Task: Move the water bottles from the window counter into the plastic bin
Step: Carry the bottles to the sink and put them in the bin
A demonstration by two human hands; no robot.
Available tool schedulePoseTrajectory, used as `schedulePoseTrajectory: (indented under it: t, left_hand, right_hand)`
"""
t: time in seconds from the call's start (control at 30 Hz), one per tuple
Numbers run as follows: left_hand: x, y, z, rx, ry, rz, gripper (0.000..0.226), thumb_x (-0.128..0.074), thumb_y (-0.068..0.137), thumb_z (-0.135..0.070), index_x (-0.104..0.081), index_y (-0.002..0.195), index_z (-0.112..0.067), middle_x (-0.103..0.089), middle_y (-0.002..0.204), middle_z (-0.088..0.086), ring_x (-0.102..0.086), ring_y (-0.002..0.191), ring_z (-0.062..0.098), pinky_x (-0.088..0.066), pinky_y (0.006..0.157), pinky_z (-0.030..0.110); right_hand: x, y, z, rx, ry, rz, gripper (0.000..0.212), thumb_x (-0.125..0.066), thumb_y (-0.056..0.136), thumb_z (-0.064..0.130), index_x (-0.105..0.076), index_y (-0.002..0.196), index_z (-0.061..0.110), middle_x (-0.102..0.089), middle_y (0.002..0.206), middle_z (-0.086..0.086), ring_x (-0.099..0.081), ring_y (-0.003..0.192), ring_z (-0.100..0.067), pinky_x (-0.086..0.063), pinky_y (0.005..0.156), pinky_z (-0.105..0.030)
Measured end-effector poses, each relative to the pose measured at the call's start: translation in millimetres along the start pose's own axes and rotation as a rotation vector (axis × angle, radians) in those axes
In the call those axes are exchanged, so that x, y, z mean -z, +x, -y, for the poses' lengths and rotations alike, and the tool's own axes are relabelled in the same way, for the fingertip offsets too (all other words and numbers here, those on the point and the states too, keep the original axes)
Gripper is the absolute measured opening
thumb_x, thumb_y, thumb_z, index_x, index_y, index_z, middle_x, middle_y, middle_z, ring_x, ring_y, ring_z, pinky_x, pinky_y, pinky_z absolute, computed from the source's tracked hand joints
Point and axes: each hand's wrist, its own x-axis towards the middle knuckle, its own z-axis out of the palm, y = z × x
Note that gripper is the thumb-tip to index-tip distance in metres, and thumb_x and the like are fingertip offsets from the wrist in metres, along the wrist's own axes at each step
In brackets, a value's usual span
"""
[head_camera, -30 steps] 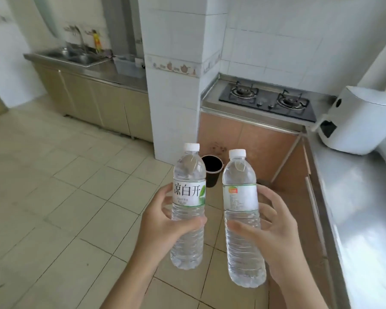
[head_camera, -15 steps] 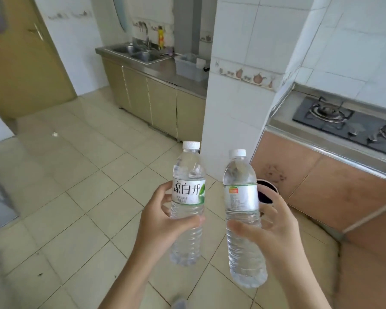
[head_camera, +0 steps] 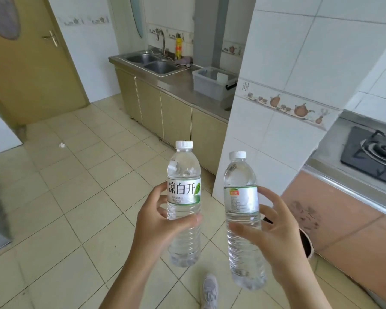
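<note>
Clear plastic bin (head_camera: 212, 82) at steel counter's (head_camera: 183, 90) right end, partly hidden by white tiled pillar (head_camera: 276, 108). Clear green-labelled bottle (head_camera: 183, 204) is gripped by left hand (head_camera: 158, 224), orange-labelled bottle (head_camera: 243, 221) by right hand (head_camera: 274, 237), fingers wrapped round each.

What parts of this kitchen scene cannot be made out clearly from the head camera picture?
- Plastic bin: its right end is hidden behind the tiled pillar, and its contents are too unclear to tell.
- Gas stove: cut off by the right edge and blurred.
- Small print on the right hand's bottle: too small to read.
- Dark round container: mostly hidden behind the right hand.
- Shoe: cut off by the bottom edge.
</note>
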Motion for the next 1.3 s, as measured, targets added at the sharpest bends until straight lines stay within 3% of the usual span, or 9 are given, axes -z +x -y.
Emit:
schedulePoseTrajectory:
  t: [0.2,0.4,0.57,0.77,0.9,1.1,1.3]
  left_hand:
    - [-33,126,-12,0.050,-0.012,-0.073,0.091,-0.089,0.034,-0.044,-0.057,0.119,-0.048,-0.071,0.107,-0.012,-0.070,0.088,0.013,-0.058,0.078,0.034]
    - [-53,238,-30,0.074,-0.036,-0.117,0.092,-0.087,0.031,-0.049,-0.055,0.117,-0.050,-0.071,0.109,-0.009,-0.069,0.087,0.016,-0.056,0.074,0.031]
    - [-51,328,-34,0.088,-0.034,-0.131,0.082,-0.087,0.030,-0.049,-0.055,0.105,-0.059,-0.072,0.103,-0.013,-0.069,0.082,0.006,-0.050,0.070,0.024]
    - [-31,460,-29,0.088,-0.047,-0.095,0.094,-0.088,0.030,-0.046,-0.058,0.119,-0.045,-0.073,0.106,-0.010,-0.070,0.080,0.004,-0.052,0.070,0.025]
    - [-17,550,-35,0.070,-0.015,-0.031,0.090,-0.089,0.032,-0.045,-0.059,0.117,-0.047,-0.073,0.106,-0.011,-0.071,0.083,0.012,-0.059,0.077,0.038]
    - [-10,665,-56,0.013,0.044,0.114,0.079,-0.088,0.035,-0.045,-0.058,0.108,-0.055,-0.072,0.101,-0.021,-0.070,0.084,0.006,-0.059,0.079,0.038]
    - [-39,757,-68,-0.016,0.031,0.218,0.082,-0.089,0.036,-0.044,-0.059,0.112,-0.052,-0.071,0.101,-0.024,-0.069,0.094,0.011,-0.058,0.086,0.044]
  right_hand:
    - [-17,141,9,-0.006,-0.003,0.068,0.076,-0.088,0.055,0.002,-0.057,0.107,0.048,-0.071,0.098,0.000,-0.072,0.076,-0.016,-0.059,0.070,-0.041]
    - [-42,269,32,0.008,-0.030,0.150,0.076,-0.087,0.056,0.001,-0.056,0.111,0.043,-0.071,0.097,0.002,-0.070,0.069,-0.007,-0.050,0.053,-0.016]
    - [-78,360,41,-0.002,-0.024,0.165,0.076,-0.087,0.055,-0.001,-0.056,0.109,0.042,-0.072,0.094,0.004,-0.071,0.070,-0.010,-0.052,0.056,-0.020]
    - [-137,463,46,0.004,-0.010,0.108,0.077,-0.088,0.053,-0.002,-0.058,0.108,0.044,-0.073,0.091,0.003,-0.072,0.074,-0.013,-0.054,0.064,-0.029]
    - [-178,530,56,0.014,-0.013,0.045,0.077,-0.089,0.052,-0.001,-0.059,0.107,0.044,-0.074,0.090,0.004,-0.071,0.076,-0.011,-0.052,0.060,-0.020]
    - [-225,612,75,0.012,0.004,-0.056,0.079,-0.090,0.050,0.002,-0.058,0.108,0.046,-0.073,0.096,0.003,-0.072,0.083,-0.013,-0.057,0.069,-0.035]
    - [-232,687,82,-0.015,0.003,-0.164,0.077,-0.091,0.049,0.004,-0.058,0.106,0.044,-0.072,0.096,0.008,-0.070,0.083,-0.007,-0.055,0.069,-0.029]
